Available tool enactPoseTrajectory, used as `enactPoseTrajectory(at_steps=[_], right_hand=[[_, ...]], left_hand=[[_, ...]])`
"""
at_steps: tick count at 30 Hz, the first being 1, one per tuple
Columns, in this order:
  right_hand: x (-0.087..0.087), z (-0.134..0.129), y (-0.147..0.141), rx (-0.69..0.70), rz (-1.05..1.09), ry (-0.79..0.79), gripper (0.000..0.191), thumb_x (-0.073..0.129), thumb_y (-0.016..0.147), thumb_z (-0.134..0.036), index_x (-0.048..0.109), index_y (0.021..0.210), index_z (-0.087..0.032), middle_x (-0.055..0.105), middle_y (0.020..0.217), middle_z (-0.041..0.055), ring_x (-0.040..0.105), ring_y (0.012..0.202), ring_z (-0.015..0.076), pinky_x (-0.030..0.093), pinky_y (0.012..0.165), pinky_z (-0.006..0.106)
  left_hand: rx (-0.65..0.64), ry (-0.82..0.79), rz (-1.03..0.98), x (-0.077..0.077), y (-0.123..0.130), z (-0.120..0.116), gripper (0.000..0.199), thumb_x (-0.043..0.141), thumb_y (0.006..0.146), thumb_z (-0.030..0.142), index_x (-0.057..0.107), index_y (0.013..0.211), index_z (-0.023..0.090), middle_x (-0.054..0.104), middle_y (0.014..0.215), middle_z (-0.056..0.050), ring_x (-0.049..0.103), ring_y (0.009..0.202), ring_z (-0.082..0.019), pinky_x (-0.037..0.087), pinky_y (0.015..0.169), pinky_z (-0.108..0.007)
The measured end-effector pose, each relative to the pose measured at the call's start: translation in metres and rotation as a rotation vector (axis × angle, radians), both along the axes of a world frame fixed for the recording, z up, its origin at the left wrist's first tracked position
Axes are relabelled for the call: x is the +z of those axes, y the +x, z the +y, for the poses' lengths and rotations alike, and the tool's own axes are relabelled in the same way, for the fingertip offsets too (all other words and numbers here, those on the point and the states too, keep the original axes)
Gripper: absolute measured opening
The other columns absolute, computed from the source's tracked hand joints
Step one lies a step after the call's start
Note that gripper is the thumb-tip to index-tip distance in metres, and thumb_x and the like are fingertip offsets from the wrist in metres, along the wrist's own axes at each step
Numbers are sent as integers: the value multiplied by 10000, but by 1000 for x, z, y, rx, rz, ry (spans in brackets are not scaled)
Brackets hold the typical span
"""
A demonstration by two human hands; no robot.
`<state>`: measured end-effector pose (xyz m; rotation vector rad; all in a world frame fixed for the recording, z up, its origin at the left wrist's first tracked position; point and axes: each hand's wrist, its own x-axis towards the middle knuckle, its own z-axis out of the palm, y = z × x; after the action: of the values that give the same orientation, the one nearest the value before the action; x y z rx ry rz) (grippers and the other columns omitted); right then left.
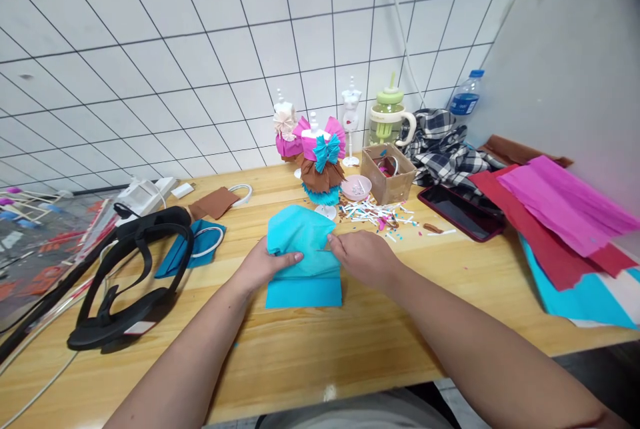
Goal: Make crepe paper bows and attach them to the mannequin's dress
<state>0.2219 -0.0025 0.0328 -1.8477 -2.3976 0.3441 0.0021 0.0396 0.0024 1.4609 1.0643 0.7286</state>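
Observation:
A piece of turquoise crepe paper (300,235) is held up between my two hands, its surface creased. My left hand (264,265) grips its left edge, thumb across the front and the other fingers hidden behind. My right hand (364,257) pinches the right edge between thumb and curled fingers. Under the raised part, a flat turquoise paper piece (304,291) lies on the wooden table (300,362). Just behind stands a small dress form (320,149) in pink, brown and turquoise crepe paper with a blue bow.
Left are a black headset (145,289), brown paper (214,203) and a tape roll (242,195). Behind lie paper scraps (375,213), a pink dish (357,187), a cardboard box (395,182) and a green-lidded jug (388,119). A phone (461,211) and coloured sheets (565,215) occupy the right.

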Motion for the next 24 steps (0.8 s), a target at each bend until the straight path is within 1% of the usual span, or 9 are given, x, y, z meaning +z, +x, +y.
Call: enactPoseTrajectory(at_steps=[5,11,13,19,24], right_hand=[[3,-1,-1,-9,-23,-16,608,140,1006,-423,696,898,-203,736,933,82,679,902,220,447,727,278],[1,-2,-2,-38,-10,16,608,143,1005,-419,695,874,-199,738,911,83,685,879,230,452,709,286],[0,-2,-3,-35,-3,19,615,133,1006,-416,693,876,-199,738,918,83,684,884,231,455,712,290],[0,-3,-5,-18,-34,17,616,129,1007,-411,696,907,-192,734,918,94,686,887,231,460,717,284],[1,-3,-6,-28,-43,4,610,129,1009,-408,697,934,-199,736,927,95,686,900,226,460,732,278]], left_hand=[[13,7,5,-1,0,0,750,823,595,463,590,1240,159,655,1233,-143,604,1142,-352,496,968,-476],[-10,-22,-26,-1,-1,1,734,818,619,440,578,1251,155,638,1256,-154,601,1150,-344,498,965,-460],[5,-15,-25,-1,0,1,738,815,622,445,573,1258,160,628,1270,-156,594,1158,-346,501,959,-461],[27,28,30,1,2,-1,702,818,602,471,615,1196,158,655,1235,-141,613,1126,-348,490,967,-473],[41,43,35,2,3,-2,723,822,590,476,611,1204,158,648,1247,-136,604,1138,-349,489,970,-472]])
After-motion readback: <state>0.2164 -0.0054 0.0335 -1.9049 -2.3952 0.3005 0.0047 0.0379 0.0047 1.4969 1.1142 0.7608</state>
